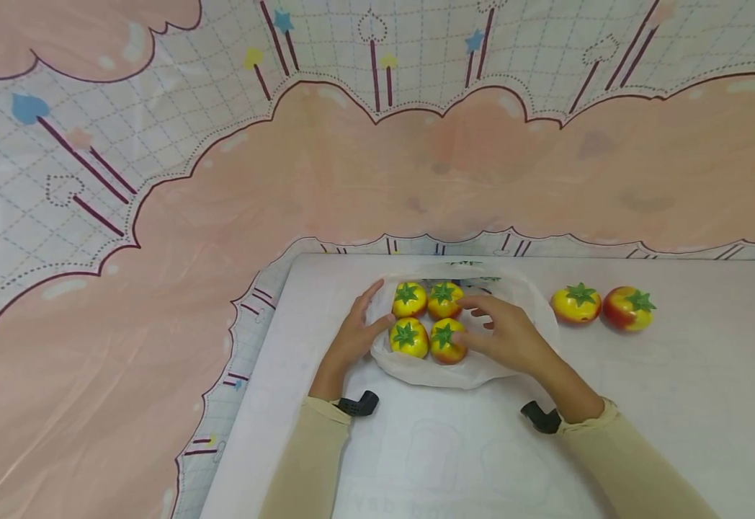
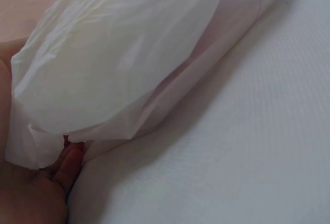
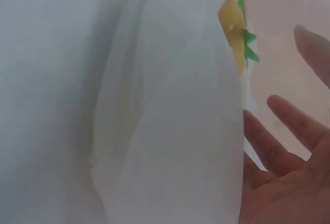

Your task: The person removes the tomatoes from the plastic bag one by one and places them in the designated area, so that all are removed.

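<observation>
A thin white plastic bag [image 1: 462, 375] lies spread on the table with its mouth up. Several glossy yellow-and-red, tomato-like fruits with green star-shaped leaves sit in it, in two rows; one is the front left fruit [image 1: 408, 339]. My left hand [image 1: 351, 335] holds the bag's left side, thumb at the rim by the fruits. Over the right side reaches my right hand [image 1: 503, 335], fingers spread; its thumb is at the front right fruit [image 1: 444, 349] and its fingertips are by the rear right fruit [image 1: 441, 294]. In the right wrist view, bag film [image 3: 180, 131] hides most fruit.
To the right of the bag, two more such fruits, a yellower one [image 1: 575, 304] and a redder one [image 1: 627, 310], stand side by side on the white table [image 1: 695, 404]. A patterned pink curtain [image 1: 416, 173] hangs behind the table and along its left side.
</observation>
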Demonstrator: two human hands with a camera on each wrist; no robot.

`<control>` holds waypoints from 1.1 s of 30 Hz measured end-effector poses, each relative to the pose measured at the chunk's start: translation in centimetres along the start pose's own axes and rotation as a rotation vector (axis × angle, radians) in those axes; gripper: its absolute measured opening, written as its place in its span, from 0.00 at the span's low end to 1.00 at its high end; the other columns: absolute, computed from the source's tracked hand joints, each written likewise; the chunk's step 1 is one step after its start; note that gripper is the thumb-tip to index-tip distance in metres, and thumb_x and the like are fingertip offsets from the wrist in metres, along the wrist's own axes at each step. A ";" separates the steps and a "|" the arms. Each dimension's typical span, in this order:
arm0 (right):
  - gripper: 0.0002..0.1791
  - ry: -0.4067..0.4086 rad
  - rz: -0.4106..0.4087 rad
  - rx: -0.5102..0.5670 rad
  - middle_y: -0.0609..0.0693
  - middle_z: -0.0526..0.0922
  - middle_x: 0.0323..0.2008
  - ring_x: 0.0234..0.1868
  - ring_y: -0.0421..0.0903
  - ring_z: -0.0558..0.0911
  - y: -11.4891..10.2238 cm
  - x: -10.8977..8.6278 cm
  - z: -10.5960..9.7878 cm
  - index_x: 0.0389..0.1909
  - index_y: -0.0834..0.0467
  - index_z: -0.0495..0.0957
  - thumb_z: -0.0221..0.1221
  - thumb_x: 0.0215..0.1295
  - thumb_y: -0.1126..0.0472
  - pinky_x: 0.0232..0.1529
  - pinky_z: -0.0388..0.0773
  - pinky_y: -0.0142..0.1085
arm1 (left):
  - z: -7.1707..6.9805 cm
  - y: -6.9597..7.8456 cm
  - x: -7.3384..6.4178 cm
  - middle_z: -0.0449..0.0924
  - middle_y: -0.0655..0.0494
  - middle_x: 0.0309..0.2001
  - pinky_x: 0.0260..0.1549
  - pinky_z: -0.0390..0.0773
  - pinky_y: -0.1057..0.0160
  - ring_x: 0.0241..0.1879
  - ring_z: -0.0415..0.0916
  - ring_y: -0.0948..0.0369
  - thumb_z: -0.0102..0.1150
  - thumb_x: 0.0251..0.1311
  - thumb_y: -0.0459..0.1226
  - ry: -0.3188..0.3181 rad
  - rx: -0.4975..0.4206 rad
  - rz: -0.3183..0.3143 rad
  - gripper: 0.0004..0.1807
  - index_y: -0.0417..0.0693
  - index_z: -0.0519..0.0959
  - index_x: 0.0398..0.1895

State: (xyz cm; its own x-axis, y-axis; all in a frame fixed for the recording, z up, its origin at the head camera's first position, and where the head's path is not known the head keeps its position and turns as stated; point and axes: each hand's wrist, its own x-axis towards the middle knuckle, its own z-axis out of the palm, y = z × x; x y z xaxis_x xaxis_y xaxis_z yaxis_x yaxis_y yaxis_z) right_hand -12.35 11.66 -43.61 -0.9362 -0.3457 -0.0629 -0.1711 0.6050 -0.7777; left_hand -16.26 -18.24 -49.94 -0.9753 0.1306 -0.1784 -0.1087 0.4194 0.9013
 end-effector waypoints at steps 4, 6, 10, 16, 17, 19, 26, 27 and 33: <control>0.36 -0.016 0.009 -0.016 0.55 0.79 0.64 0.61 0.56 0.78 -0.1 0.0 0.5 0.67 0.52 0.75 0.70 0.60 0.43 0.59 0.82 0.53 | 0.0 0.0 -0.1 0.49 0.66 0.82 0.75 0.47 0.30 0.83 0.43 0.51 0.66 0.63 0.50 -0.001 0.001 0.005 0.39 0.91 0.59 0.73; 0.35 -0.024 -0.001 -0.016 0.55 0.79 0.64 0.61 0.55 0.78 -0.1 0.0 0.7 0.67 0.51 0.75 0.71 0.60 0.44 0.60 0.82 0.54 | -0.1 0.0 -0.1 0.49 0.65 0.82 0.75 0.47 0.30 0.83 0.43 0.50 0.65 0.63 0.50 0.000 0.001 0.010 0.39 0.90 0.59 0.74; 0.32 -0.037 -0.040 -0.018 0.54 0.79 0.64 0.63 0.55 0.77 -0.1 0.0 1.1 0.65 0.49 0.78 0.71 0.60 0.45 0.60 0.81 0.55 | -0.1 0.1 -0.2 0.49 0.65 0.82 0.75 0.48 0.29 0.83 0.43 0.49 0.65 0.63 0.50 0.001 0.002 0.015 0.39 0.89 0.59 0.74; 0.25 -0.033 -0.120 -0.030 0.54 0.79 0.64 0.66 0.58 0.76 -0.1 0.0 1.5 0.60 0.47 0.82 0.70 0.62 0.48 0.63 0.78 0.59 | -0.1 0.1 -0.2 0.49 0.65 0.82 0.75 0.47 0.29 0.83 0.43 0.49 0.65 0.63 0.51 0.000 0.002 0.012 0.39 0.90 0.59 0.74; 0.24 -0.031 -0.129 -0.031 0.55 0.79 0.63 0.66 0.59 0.76 0.0 0.0 1.6 0.59 0.48 0.83 0.70 0.62 0.49 0.63 0.77 0.59 | -0.1 0.2 -0.2 0.49 0.65 0.82 0.75 0.47 0.30 0.83 0.43 0.49 0.65 0.63 0.51 0.000 0.003 0.011 0.39 0.90 0.59 0.74; 0.22 -0.028 -0.142 -0.037 0.56 0.79 0.63 0.66 0.60 0.75 0.1 0.0 1.7 0.58 0.48 0.85 0.70 0.62 0.50 0.64 0.76 0.61 | -0.1 0.2 -0.2 0.49 0.65 0.82 0.75 0.47 0.30 0.83 0.43 0.50 0.66 0.63 0.52 0.000 0.003 0.009 0.39 0.91 0.58 0.73; 0.21 -0.055 -0.123 -0.027 0.55 0.77 0.65 0.68 0.60 0.73 0.1 0.3 2.0 0.57 0.47 0.85 0.70 0.63 0.50 0.65 0.76 0.60 | 0.0 -0.1 0.0 0.49 0.64 0.82 0.74 0.47 0.29 0.83 0.43 0.48 0.65 0.62 0.52 -0.002 0.007 0.006 0.40 0.90 0.58 0.74; 0.21 -0.060 -0.117 -0.022 0.55 0.77 0.65 0.68 0.60 0.73 0.1 0.3 2.0 0.57 0.47 0.85 0.69 0.63 0.49 0.65 0.76 0.60 | 0.0 -0.1 0.0 0.49 0.64 0.82 0.74 0.47 0.28 0.83 0.43 0.48 0.65 0.62 0.52 -0.002 0.008 0.007 0.40 0.90 0.58 0.74; 0.22 -0.062 -0.111 0.006 0.55 0.77 0.66 0.68 0.58 0.74 0.2 0.5 2.2 0.58 0.47 0.85 0.69 0.63 0.48 0.63 0.78 0.56 | 0.0 0.1 0.0 0.49 0.65 0.82 0.75 0.48 0.29 0.83 0.43 0.49 0.65 0.63 0.52 -0.002 0.018 0.003 0.39 0.91 0.58 0.73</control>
State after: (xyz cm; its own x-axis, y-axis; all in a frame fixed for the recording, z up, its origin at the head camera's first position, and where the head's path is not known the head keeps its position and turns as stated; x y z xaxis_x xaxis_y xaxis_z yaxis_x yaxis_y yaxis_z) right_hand -12.16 9.98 -45.18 -0.8907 -0.4543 -0.0144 -0.2708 0.5558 -0.7860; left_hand -16.24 -18.26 -49.86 -0.9751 0.1342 -0.1764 -0.1019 0.4352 0.8945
